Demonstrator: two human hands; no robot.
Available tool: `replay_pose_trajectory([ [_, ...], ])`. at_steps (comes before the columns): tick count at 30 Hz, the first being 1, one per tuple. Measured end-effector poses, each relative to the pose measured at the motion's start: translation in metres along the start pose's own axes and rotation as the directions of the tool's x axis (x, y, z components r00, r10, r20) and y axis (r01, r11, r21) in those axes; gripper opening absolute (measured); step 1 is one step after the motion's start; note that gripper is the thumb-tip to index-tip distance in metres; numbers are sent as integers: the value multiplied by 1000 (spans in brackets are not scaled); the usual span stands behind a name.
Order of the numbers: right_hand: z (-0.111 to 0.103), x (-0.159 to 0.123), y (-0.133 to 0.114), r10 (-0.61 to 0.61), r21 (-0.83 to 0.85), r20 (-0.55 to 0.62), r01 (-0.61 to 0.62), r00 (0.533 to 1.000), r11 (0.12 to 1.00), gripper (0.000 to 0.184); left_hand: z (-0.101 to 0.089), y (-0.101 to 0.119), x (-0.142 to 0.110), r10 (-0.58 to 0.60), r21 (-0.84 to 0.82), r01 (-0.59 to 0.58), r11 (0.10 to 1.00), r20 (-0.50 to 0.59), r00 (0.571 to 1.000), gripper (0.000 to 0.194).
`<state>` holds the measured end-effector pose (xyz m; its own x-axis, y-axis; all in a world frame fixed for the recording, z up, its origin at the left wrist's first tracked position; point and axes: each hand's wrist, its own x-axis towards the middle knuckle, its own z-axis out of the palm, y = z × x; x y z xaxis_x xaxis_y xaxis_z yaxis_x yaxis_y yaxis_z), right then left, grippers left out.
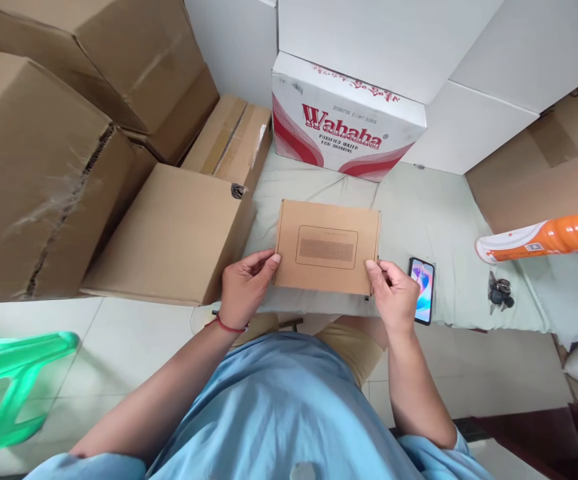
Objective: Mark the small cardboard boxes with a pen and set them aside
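Note:
A small brown cardboard box [326,280] with a printed outline and a dotted grille pattern on top is in front of me, at the near part of the cloth-covered surface [313,183]. My left hand [249,283] pinches its left edge, thumb on the near left corner. On the opposite side my right hand [393,290] grips the near right corner, thumb on top and fingers curled behind. The box looks closed; its underside is hidden. Just right of my right hand lies a phone [422,290] with its screen lit.
Large cardboard boxes [163,233] crowd the left side. A white and red Wahaha water carton [346,120] stands at the back. To the right are an orange bottle [543,239] and a bunch of keys [500,292]. A green plastic stool [19,380] is on the floor at left.

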<state>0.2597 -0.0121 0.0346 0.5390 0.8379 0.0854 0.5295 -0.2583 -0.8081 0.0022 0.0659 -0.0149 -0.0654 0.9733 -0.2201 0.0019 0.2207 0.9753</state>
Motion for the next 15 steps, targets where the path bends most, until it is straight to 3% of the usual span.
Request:
replay_pose_trajectory([
  [3,-8,4,-9,-37,0,4,37,999,999,52,2,2,3,-29,3,29,1000,24,999,47],
  [7,-12,13,-1,-6,50,40,4,999,999,54,4,10,0,-78,-84,82,993,47,996,39],
  [10,-11,24,12,119,127,92,-130,989,983,57,2,25,-6,-82,-75,87,993,62,995,38],
  [15,-9,31,25,298,273,216,-351,930,896,59,-5,53,-13,-51,-13,54,998,147,988,48],
])
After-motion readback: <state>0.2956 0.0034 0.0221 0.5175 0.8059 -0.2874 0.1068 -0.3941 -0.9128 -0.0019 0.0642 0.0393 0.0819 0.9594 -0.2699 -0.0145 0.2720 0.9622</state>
